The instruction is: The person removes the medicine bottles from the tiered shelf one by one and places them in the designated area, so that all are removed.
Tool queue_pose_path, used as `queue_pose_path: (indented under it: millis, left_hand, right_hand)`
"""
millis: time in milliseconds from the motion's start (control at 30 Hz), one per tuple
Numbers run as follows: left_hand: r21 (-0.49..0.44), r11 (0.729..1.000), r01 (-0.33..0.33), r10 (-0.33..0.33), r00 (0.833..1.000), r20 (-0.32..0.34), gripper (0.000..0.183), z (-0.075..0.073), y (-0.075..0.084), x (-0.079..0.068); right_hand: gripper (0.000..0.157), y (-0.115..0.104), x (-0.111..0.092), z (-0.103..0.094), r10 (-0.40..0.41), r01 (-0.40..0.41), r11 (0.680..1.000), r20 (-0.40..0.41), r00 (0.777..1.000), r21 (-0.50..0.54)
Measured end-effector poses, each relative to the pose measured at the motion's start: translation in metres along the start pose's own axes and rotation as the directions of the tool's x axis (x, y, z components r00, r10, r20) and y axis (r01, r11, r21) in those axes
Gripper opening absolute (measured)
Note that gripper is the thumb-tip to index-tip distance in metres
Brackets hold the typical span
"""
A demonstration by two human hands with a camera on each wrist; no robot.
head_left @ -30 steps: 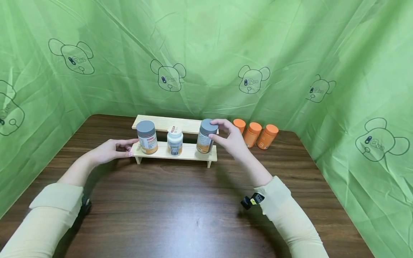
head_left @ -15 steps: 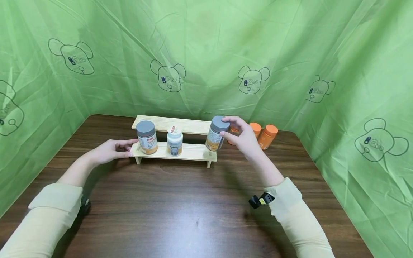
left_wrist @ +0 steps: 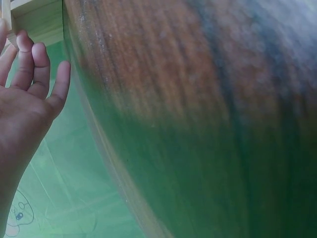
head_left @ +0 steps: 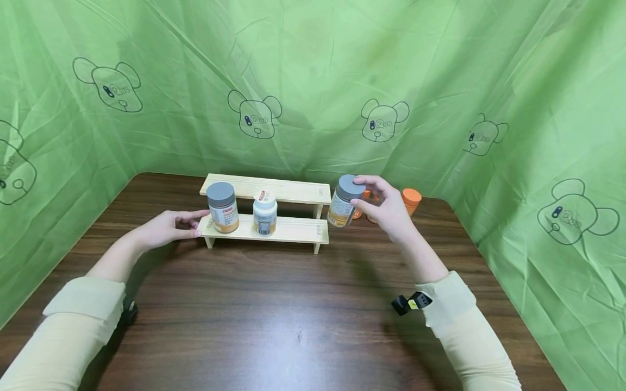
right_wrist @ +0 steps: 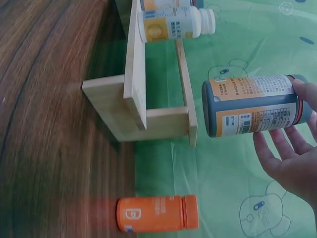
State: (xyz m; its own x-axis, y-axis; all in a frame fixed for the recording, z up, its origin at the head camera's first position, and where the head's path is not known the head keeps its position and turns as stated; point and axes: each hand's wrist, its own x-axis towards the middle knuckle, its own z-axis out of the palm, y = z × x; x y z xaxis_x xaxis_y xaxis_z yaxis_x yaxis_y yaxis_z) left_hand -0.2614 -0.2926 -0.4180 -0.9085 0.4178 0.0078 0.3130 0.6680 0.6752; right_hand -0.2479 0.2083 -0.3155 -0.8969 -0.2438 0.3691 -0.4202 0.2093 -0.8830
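Note:
My right hand (head_left: 388,209) grips a grey-capped supplement bottle (head_left: 345,202) by its cap, just off the right end of a two-tier wooden rack (head_left: 293,231). In the right wrist view, this bottle (right_wrist: 252,106) hangs in the air, with fingers around its cap end. My left hand (head_left: 168,231) pinches the left end of the rack's lower tier between thumb and fingers. On that tier stand another grey-capped bottle (head_left: 223,209) at the left and a smaller white bottle (head_left: 265,217) in the middle. The rack's upper tier holds nothing.
Orange bottles stand on the dark wooden table (head_left: 274,304) right of the rack; one orange bottle (head_left: 412,199) shows beside my right hand, others are partly hidden behind it. A green printed cloth (head_left: 313,65) hangs around the back and sides.
My right hand has lifted the grey-capped bottle off the lower tier's right end and carried it rightward past the rack, in front of the orange bottles. My left hand has stayed put.

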Motion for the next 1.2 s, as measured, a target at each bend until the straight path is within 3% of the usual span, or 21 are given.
queue_pose_path:
  millis: [333, 833, 1200]
  left_hand:
    - [0.0, 1.0, -0.02, 0.02, 1.0, -0.005, 0.058, 0.001, -0.002, 0.001]
    - [-0.022, 1.0, -0.01, 0.009, 1.0, -0.003, 0.06, 0.001, -0.002, 0.0]
    - [-0.007, 1.0, 0.0, 0.0, 1.0, -0.005, 0.06, 0.001, -0.004, 0.001]
  right_hand:
    - [0.041, 0.01, -0.007, -0.015, 0.01, -0.011, 0.999, 0.024, 1.0, 0.046]
    - [0.041, 0.043, -0.015, -0.03, 0.098, -0.097, 0.995, 0.034, 0.995, -0.029]
    - [0.044, 0.048, -0.024, -0.026, 0.137, -0.136, 0.99, 0.022, 0.99, -0.033]
